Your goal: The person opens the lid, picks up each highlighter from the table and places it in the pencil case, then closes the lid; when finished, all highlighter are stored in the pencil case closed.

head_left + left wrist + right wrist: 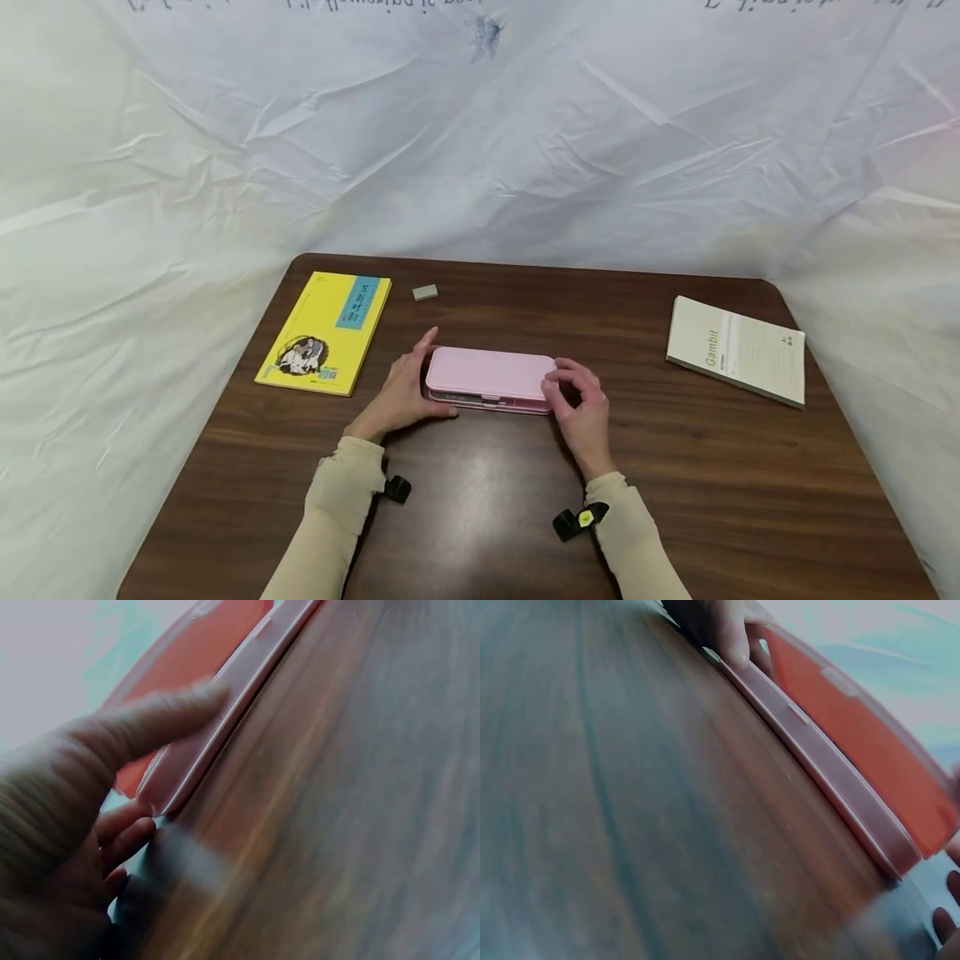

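A pink pencil case (491, 372) lies on the table in front of me, its lid raised a little at the front. In the right wrist view the lid's orange inner side (847, 727) shows above the pink front wall. My left hand (403, 393) grips the case's left end, thumb along the front and fingers round the end. At the right end, my right hand (583, 412) pinches the lid's edge between thumb and forefinger. The left wrist view shows the left thumb (165, 720) across the front wall. What lies inside the case is mostly hidden.
A yellow book (326, 333) lies at the left of the dark wooden table (480, 500). Behind the case sits a small grey eraser-like block (424, 292). A pale notebook (737, 350) lies at the right. White sheeting (480, 167) hangs round the table's back and sides.
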{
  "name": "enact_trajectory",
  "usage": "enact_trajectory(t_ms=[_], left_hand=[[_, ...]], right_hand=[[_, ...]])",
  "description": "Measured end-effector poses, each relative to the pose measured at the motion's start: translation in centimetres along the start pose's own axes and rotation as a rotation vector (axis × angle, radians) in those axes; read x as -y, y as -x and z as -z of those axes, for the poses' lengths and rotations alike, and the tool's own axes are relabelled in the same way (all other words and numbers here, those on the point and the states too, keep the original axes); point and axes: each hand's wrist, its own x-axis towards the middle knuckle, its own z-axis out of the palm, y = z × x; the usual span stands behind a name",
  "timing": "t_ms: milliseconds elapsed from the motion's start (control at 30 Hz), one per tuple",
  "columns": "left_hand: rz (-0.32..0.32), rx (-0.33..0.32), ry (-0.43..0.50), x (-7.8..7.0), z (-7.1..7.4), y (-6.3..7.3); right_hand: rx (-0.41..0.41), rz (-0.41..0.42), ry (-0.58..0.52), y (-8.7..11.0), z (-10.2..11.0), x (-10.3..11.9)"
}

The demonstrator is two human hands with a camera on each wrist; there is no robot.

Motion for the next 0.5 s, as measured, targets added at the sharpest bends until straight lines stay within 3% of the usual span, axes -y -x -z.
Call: enact_trajectory(t_ms=[200, 500], left_hand=[[0.012, 0.025, 0.053, 0.17, 0.12, 0.31], [0.068, 0.006, 0.039, 0.05, 0.14, 0.57]], right_hand=[[0.146, 0.016, 0.126, -0.18, 0.45, -0.27], [0.224, 0.028, 0.238, -0.65, 0.64, -0.26]])
